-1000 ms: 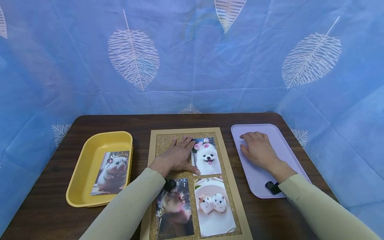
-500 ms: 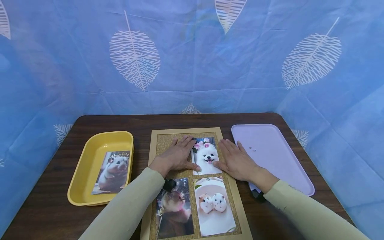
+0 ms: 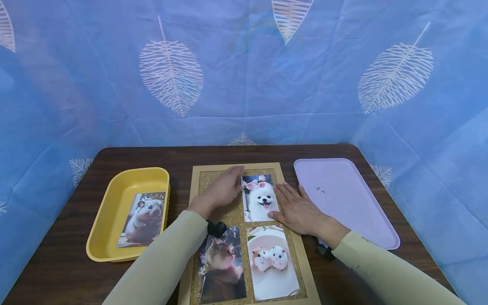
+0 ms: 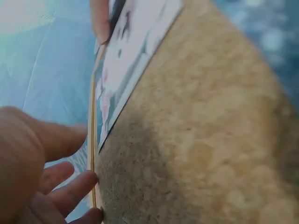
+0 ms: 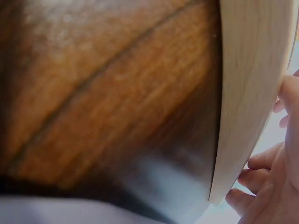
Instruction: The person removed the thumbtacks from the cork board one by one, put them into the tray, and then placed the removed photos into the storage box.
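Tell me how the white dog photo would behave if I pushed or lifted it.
The dog photo looks thin, so it is probably light and may bend if lifted by one corner. Nothing visible fastens it, so a push would likely slide it across the corkboard. Lying flat, it seems unlikely to tip.

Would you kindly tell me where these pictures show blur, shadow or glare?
Head view: largely sharp, with a small glint inside the yellow tray; left wrist view: cork board soft, shadowed near the left hand; right wrist view: tabletop blurred, with a pale sheen low down.
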Demonstrator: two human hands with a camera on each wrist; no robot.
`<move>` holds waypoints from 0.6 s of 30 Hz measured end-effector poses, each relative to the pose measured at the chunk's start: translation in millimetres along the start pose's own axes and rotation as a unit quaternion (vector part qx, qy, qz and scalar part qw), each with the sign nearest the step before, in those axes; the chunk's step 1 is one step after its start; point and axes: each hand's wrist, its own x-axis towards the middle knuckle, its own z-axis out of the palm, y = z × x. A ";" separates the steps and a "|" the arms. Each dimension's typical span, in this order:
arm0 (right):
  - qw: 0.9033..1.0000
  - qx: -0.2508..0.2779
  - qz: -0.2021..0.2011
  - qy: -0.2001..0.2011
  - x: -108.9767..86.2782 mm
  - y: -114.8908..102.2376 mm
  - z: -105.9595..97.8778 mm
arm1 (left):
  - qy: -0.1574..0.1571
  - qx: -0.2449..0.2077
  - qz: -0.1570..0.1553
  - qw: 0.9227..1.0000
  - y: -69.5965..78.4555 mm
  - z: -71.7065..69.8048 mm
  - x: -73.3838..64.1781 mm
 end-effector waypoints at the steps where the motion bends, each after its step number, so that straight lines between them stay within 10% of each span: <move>1: 1.000 0.000 0.001 -0.001 -0.2 0.0 0.3 | 0.012 -0.018 -0.008 1.000 -0.7 -0.6 1.7; 8: 1.000 -0.002 0.003 -0.003 -1.1 -0.5 0.7 | 0.078 -0.199 -0.054 0.975 -7.4 -1.7 13.4; 15: 1.000 -0.001 0.003 -0.001 -1.6 -1.5 -0.3 | 0.074 -0.451 -0.113 0.882 -12.9 -7.4 22.4; 18: 1.000 -0.001 0.003 0.001 -1.6 -1.8 -0.3 | 0.061 -0.487 -0.135 0.861 -10.9 -12.0 24.3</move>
